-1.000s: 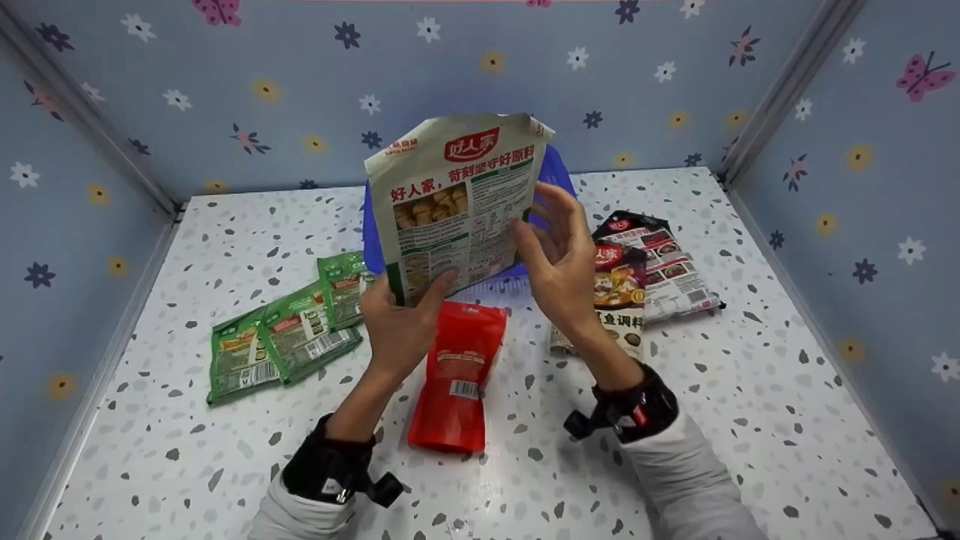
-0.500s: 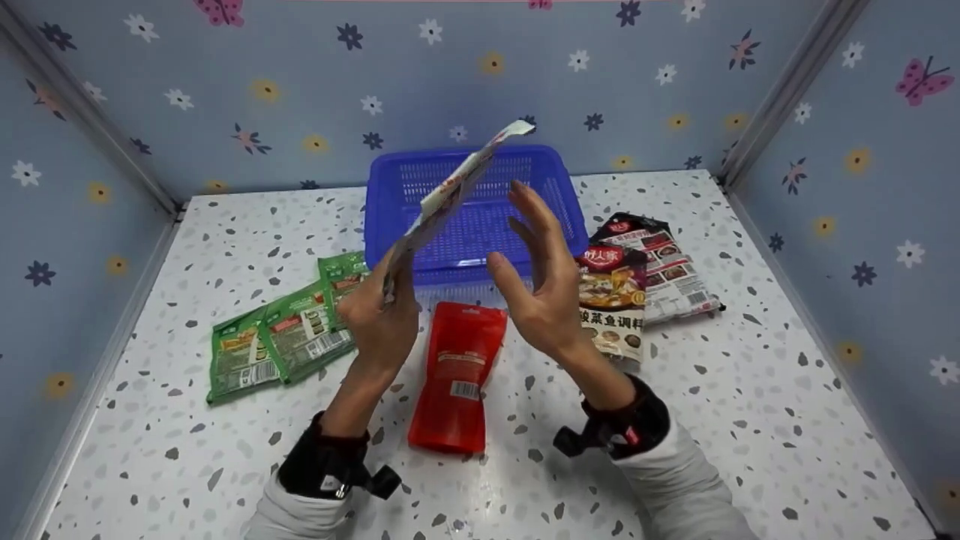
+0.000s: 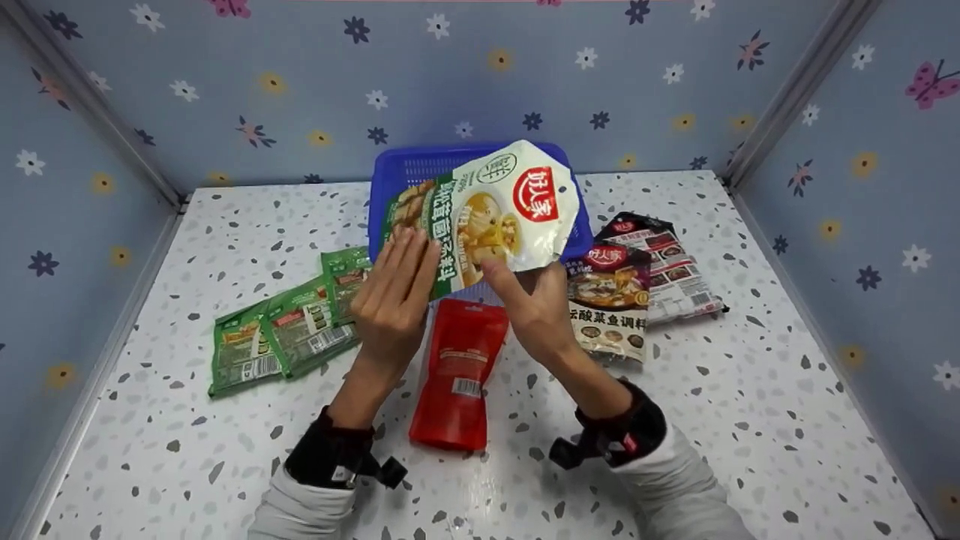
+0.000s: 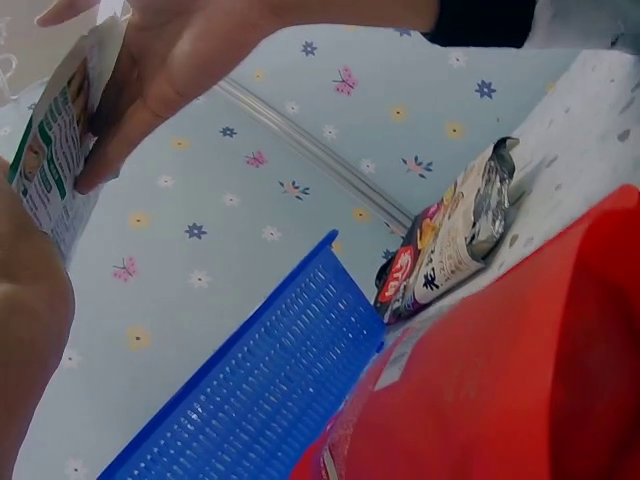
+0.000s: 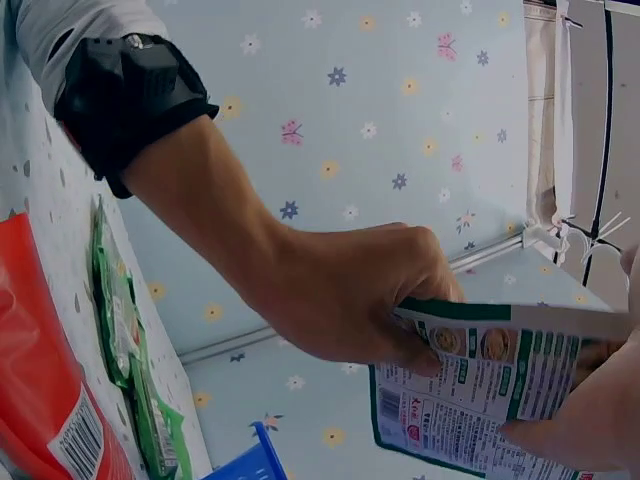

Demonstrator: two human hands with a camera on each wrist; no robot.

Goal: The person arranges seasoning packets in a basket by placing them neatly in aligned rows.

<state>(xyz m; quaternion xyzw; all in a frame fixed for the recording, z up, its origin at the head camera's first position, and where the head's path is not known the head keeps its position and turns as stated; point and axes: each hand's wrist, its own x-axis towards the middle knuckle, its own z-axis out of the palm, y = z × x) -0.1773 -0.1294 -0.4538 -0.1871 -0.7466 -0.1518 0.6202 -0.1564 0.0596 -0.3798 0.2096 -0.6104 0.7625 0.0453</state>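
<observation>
A white and green soup seasoning packet (image 3: 491,214) is held tilted above the blue basket (image 3: 390,169), its bowl picture facing up. My left hand (image 3: 394,300) holds its lower left end, fingers laid over the front and, in the right wrist view, thumb against the printed back (image 5: 460,400). With the thumb on the front and the fingers behind, my right hand (image 3: 536,311) grips the packet near its right lower edge. A red pouch (image 3: 457,375) lies on the table just below both hands.
Several green packets (image 3: 307,326) overlap on the table at the left. On the right, a fish seasoning packet (image 3: 607,300) lies partly over a black and white packet (image 3: 679,274). Flowered panels (image 3: 480,67) stand round the back and sides.
The packet has been turned over from its text side to its picture side. My right hand let go during the turn and now grips it again; the pouch and table packets stayed put.
</observation>
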